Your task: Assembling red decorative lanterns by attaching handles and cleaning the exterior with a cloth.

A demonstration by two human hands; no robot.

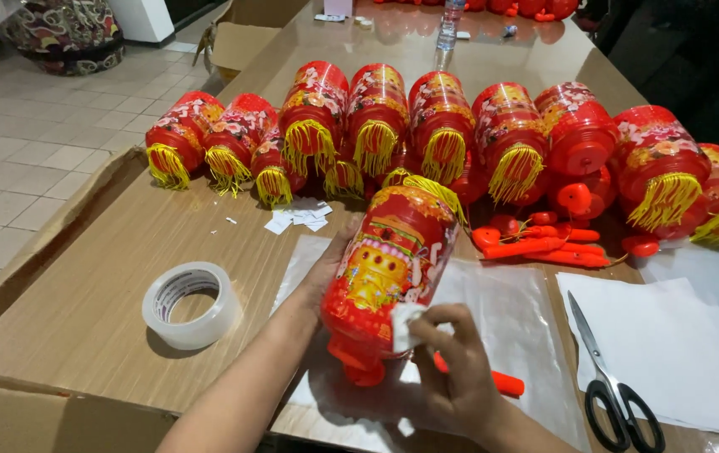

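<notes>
Even indoor light is falling from above; the scene is reading bright. Glare is showing on the far bench (410, 33) and on the plastic sheet (510, 310). Soft shadows are sitting under the tape roll (190, 304). Top right corner is staying dark. Wide-angle bending is showing at the edges.

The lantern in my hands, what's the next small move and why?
Probably press the white slip flat against the lantern. The right hand pinches it at the lantern's lower side, its edge looks lifted, and the left hand braces the lantern from behind.
</notes>
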